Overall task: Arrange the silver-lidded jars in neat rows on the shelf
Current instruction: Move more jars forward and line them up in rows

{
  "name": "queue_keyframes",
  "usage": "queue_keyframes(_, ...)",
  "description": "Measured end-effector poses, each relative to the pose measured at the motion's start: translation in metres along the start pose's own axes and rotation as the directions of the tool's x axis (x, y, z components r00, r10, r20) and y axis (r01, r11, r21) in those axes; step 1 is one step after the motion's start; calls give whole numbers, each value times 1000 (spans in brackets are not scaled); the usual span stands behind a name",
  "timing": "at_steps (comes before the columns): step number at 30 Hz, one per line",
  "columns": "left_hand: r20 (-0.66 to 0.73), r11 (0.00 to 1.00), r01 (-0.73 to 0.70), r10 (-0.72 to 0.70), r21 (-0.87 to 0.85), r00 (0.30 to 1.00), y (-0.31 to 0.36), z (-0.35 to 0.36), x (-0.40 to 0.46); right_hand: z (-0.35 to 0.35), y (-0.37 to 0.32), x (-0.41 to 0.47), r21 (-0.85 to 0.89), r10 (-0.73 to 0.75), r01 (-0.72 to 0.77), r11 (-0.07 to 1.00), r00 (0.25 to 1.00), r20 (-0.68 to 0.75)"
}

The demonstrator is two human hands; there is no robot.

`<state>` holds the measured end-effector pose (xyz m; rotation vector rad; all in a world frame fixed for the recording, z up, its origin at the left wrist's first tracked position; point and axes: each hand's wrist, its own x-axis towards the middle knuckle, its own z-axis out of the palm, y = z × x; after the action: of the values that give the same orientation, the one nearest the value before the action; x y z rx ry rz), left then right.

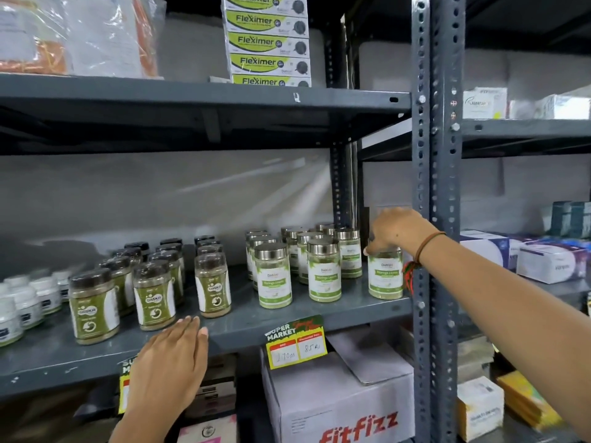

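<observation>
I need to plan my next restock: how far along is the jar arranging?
Mostly done: the silver-lidded green-label jars stand in rows. In hand: the right hand grips one last jar, apart at the grey shelf's right end. Left: sliding it into line.

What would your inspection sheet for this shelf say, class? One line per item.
Surface: grey metal shelf, price tag on its front edge.
Job's things: green-labelled silver-lidded jars grouped in rows; one separate silver-lidded jar at the right end.
Clutter: dark-lidded green powder jars, small white bottles.
Grippers: right hand on the separate jar's lid; left hand at the shelf edge, empty.
Cables: nothing seen.
Surroundings: stacked green Fleximer boxes above, white Fitfizz carton below.
</observation>
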<state>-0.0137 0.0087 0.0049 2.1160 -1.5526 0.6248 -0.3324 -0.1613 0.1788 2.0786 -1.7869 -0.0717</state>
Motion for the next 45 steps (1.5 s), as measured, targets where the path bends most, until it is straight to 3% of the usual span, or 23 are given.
queue_keyframes(15, 12, 1000, 21, -22, 7, 1000, 2, -4, 3, 12, 2, 17, 192, -144, 155, 969, 987, -69)
queue_keyframes(32, -8, 999, 10, -11, -49, 1000, 0, 0, 2, 20, 6, 30, 267, -157, 176, 947, 983, -94)
queue_keyframes(36, -11, 999, 0, 0, -39, 1000, -1, 2, 1, 16, 2, 30, 321, -112, 216, 922, 944, -311)
queue_keyframes(39, -12, 999, -1, 1, -34, 1000, -1, 1, 0, 10, -13, 29, 411, -206, 394, 822, 879, -430)
queue_keyframes(41, -15, 999, -4, 4, -32, 1000, -1, 1, 1, 7, -24, 26, 472, -325, 466, 748, 878, -351)
queue_keyframes(45, -11, 999, -5, 5, -49, 1000, -3, 3, 2, 9, -37, 28, 432, -426, 460, 776, 887, -179)
